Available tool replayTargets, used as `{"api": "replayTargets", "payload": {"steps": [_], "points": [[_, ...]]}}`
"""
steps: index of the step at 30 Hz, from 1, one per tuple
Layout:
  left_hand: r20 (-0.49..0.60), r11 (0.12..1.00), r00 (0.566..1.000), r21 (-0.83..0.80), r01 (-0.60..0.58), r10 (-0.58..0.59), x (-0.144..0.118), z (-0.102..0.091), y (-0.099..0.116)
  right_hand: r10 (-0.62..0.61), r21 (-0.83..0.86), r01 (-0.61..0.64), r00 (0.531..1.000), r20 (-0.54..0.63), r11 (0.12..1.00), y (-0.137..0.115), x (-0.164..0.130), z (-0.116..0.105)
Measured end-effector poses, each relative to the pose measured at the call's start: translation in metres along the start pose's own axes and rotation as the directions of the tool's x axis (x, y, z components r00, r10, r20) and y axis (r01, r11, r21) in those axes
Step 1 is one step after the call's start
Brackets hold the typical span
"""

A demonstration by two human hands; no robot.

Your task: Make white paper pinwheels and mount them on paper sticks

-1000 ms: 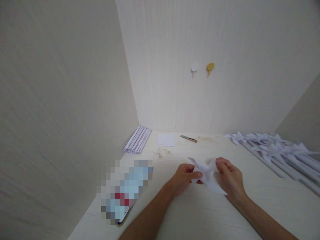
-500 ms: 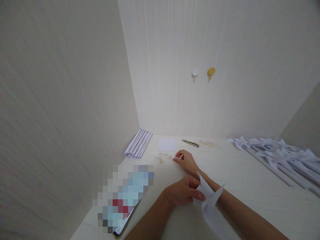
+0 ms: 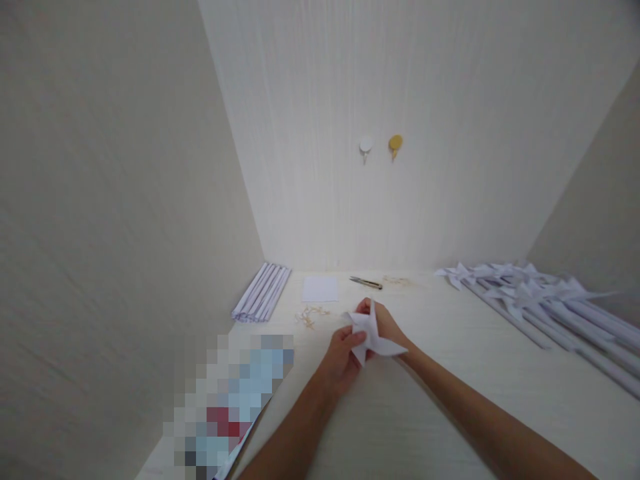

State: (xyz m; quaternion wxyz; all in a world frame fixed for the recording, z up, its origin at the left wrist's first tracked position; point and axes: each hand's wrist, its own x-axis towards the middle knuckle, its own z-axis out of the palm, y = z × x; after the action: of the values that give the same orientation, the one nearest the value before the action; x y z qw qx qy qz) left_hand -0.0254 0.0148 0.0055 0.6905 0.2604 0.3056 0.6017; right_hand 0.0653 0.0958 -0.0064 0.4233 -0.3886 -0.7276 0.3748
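A white folded paper pinwheel (image 3: 370,331) is held up over the table, its pointed blades spread. My left hand (image 3: 344,357) pinches it, thumb on the front near the centre. Just behind and to the right of the pinwheel is my right hand (image 3: 384,322), its fingers curled and mostly hidden by the paper; I cannot make out what they hold. Left of the hands lies a small scatter of short pale sticks (image 3: 311,316), too small to name surely. A flat white paper square (image 3: 320,289) rests behind them.
Thread snips (image 3: 366,283) and more thin pale bits (image 3: 397,280) lie near the back wall. Rolled paper sticks (image 3: 263,292) are bundled at left. Finished-looking pinwheels on sticks (image 3: 530,293) are piled at right. A blurred-out phone (image 3: 245,407) lies front left. Two hooks (image 3: 365,145) hang on the wall.
My right hand has left the scattered pale sticks and come behind the pinwheel. My left hand has carried the pinwheel forward and left, turning its front towards me. The view has shifted slightly.
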Motion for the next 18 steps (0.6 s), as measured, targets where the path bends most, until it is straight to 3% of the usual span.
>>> {"api": "replayTargets", "payload": {"steps": [3, 5, 8, 10, 12, 15, 18], "points": [[-0.146, 0.985, 0.978, 0.112, -0.133, 0.149, 0.007, -0.003, 0.002, 0.084, 0.136, -0.07, 0.991, -0.1, 0.988, -0.006, -0.017, -0.026], [-0.194, 0.949, 0.949, 0.245, -0.197, 0.247, 0.01, -0.007, 0.002, 0.147, 0.237, -0.088, 0.959, -0.242, 0.967, -0.012, -0.028, -0.038], [-0.222, 0.875, 0.91, 0.423, -0.233, 0.35, 0.013, -0.011, 0.001, 0.154, 0.255, -0.067, 0.927, -0.341, 0.965, -0.021, -0.045, -0.042], [-0.201, 0.807, 0.895, 0.542, -0.237, 0.398, 0.013, -0.012, 0.0, 0.104, 0.202, -0.024, 0.914, -0.393, 0.979, -0.026, -0.055, -0.036], [-0.155, 0.732, 0.89, 0.636, -0.242, 0.429, 0.012, -0.012, -0.002, -0.036, 0.043, 0.058, 0.919, -0.392, 0.997, -0.029, -0.064, -0.026], [-0.093, 0.655, 0.888, 0.711, -0.257, 0.449, 0.009, -0.011, -0.004, -0.225, -0.166, 0.187, 0.941, -0.253, 0.968, -0.029, -0.07, -0.014], [-0.073, 0.612, 0.884, 0.748, -0.258, 0.461, 0.007, -0.008, -0.004, -0.223, -0.228, 0.162, 0.936, -0.273, 0.96, -0.026, -0.07, -0.011]]}}
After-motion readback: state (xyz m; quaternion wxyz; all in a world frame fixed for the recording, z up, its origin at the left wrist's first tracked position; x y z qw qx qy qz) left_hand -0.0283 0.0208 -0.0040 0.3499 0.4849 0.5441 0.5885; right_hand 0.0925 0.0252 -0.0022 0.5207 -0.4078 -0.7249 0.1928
